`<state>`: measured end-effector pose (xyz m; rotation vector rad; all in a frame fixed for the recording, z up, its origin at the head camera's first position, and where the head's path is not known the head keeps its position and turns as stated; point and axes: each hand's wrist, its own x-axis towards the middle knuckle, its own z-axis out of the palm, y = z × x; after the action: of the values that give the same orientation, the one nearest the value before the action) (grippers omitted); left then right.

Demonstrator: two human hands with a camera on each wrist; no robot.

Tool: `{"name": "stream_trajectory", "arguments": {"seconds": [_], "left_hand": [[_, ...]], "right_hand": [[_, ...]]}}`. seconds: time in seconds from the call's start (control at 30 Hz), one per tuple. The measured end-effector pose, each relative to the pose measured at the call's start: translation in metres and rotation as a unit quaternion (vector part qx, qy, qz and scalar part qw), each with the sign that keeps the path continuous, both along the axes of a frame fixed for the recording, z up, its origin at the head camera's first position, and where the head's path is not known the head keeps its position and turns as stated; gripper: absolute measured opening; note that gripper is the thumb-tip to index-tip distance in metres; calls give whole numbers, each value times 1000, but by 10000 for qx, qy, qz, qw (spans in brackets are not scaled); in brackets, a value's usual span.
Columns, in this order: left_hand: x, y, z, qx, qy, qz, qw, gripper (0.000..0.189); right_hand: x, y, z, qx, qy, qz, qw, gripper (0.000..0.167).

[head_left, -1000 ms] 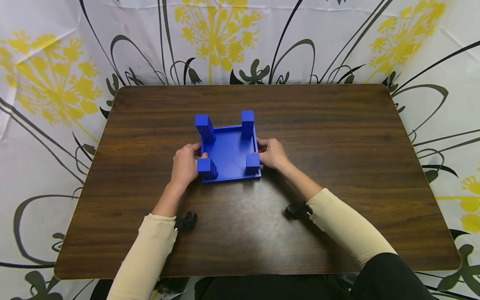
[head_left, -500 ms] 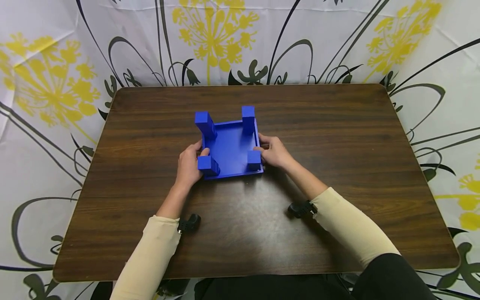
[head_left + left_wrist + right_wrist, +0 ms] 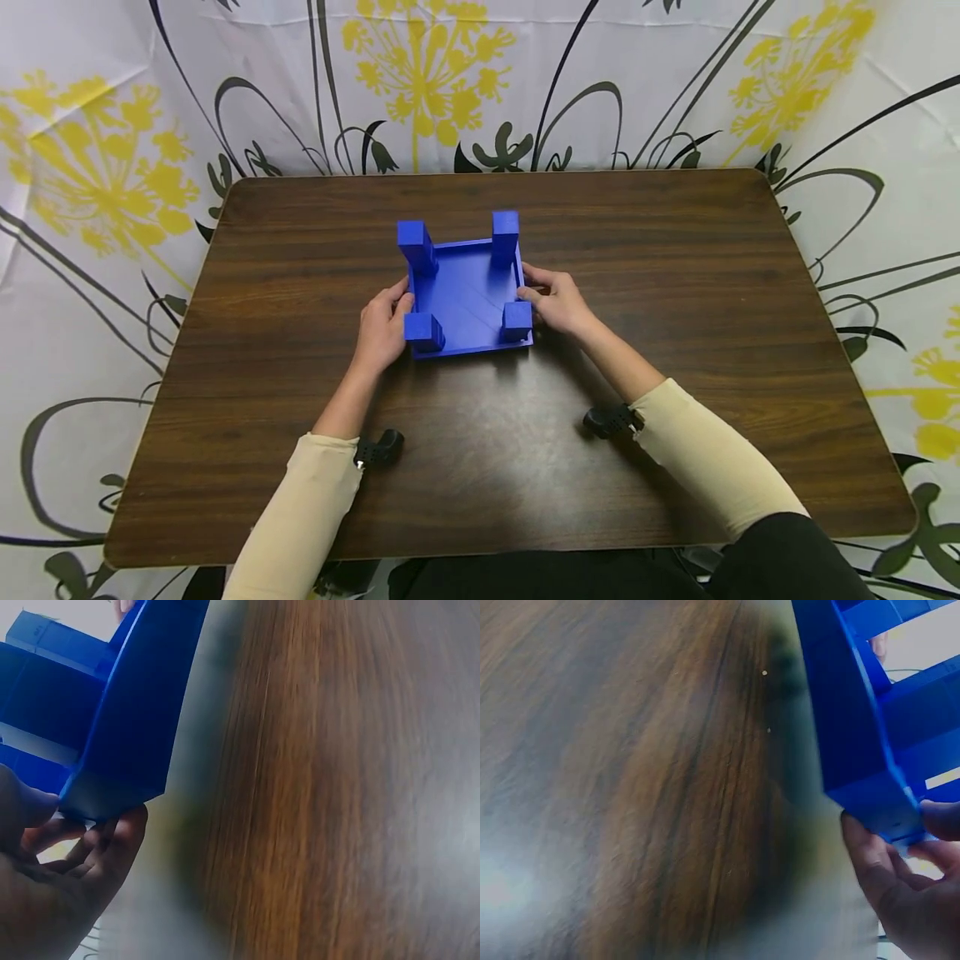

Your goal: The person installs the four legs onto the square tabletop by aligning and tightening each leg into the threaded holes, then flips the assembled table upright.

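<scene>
Between both hands is a small blue upturned table (image 3: 467, 302), a square top with a low rim and a square leg standing up at each corner. The left hand (image 3: 382, 330) grips its left side, and the right hand (image 3: 562, 303) grips the right side. In the left wrist view, fingers curl under the blue wall (image 3: 139, 705) with the thumb at its rim. A matching hold shows in the right wrist view, where the right hand (image 3: 911, 892) has its fingertips below the corner of the blue wall (image 3: 840, 712).
A dark brown wood-grain table (image 3: 675, 275) with rounded corners spreads under both arms. Behind it and at the sides hangs a white cloth (image 3: 285, 50) printed with yellow and grey flowers. Each wrist carries a black camera, as on the left wrist (image 3: 379, 450).
The blue upturned table has shifted a little to the right and slightly away from the person, both hands moving along with it. Its sides are still gripped.
</scene>
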<state>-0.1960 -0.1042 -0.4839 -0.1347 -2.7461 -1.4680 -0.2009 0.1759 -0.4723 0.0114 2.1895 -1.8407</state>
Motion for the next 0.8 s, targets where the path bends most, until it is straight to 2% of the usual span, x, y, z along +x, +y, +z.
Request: {"name": "stream_trajectory", "arguments": {"seconds": [0.1, 0.2, 0.3, 0.43, 0.57, 0.7, 0.8], "left_hand": [[1, 2, 2, 284, -182, 116, 9994, 38], [1, 3, 3, 642, -297, 244, 9972, 36], [2, 4, 5, 1202, -502, 310, 9910, 36], [4, 5, 6, 1819, -688, 421, 9800, 34], [5, 5, 11, 1997, -734, 453, 9761, 31], [6, 2, 16, 2133, -867, 353, 9725, 31], [9, 3, 17, 2274, -937, 313, 9688, 31]], "right_hand": [[1, 3, 0, -132, 182, -50, 9997, 46], [3, 7, 0, -227, 182, -62, 9996, 43], [3, 11, -2, -177, 169, -23, 9997, 45], [4, 16, -7, -70, 554, 68, 9984, 55], [4, 20, -11, -12, 1124, 290, 9932, 66], [5, 24, -13, 22, 1345, 508, 9896, 72], [7, 25, -17, 34, 1653, 518, 9849, 72]]}}
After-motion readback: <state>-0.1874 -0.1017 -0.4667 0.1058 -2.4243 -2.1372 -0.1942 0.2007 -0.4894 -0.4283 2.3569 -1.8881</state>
